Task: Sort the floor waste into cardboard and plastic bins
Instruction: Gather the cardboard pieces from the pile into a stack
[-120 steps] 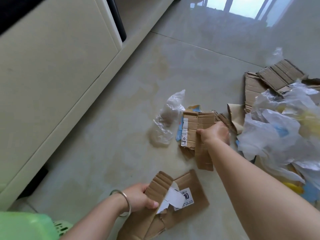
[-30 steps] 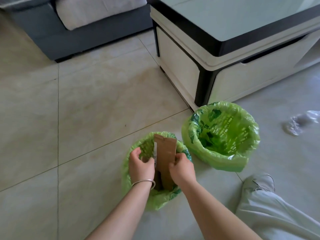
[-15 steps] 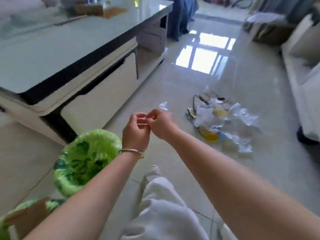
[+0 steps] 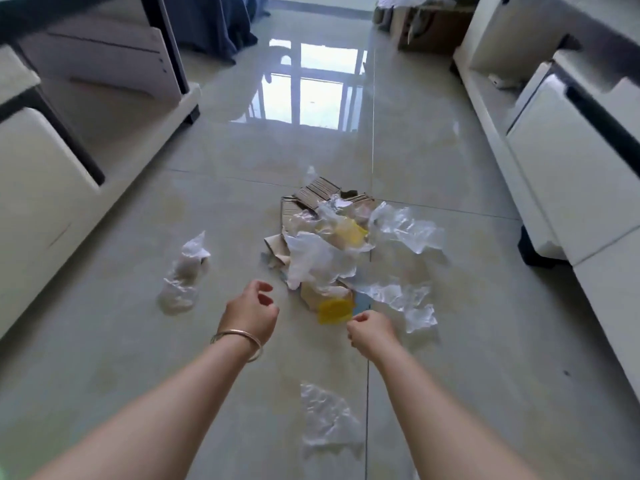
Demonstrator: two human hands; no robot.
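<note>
Floor waste begins low in the frame with a crumpled clear plastic sheet between the forearms. Mid-frame, the left hand and right hand hang empty with loosely curled fingers, the cardboard strip they held a second ago now binned. Beyond lies the mixed pile of brown corrugated cardboard and plastic film, next to sort

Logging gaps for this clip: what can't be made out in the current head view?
- Both bins: outside the frame.
- Cardboard pieces: mostly buried under plastic film, so no count.
- Yellow item: partly covered and blurred; material unclear.
- Right hand: fingers curl away; the grip seems empty.
- Left hand: loosely curled, empty.
</note>
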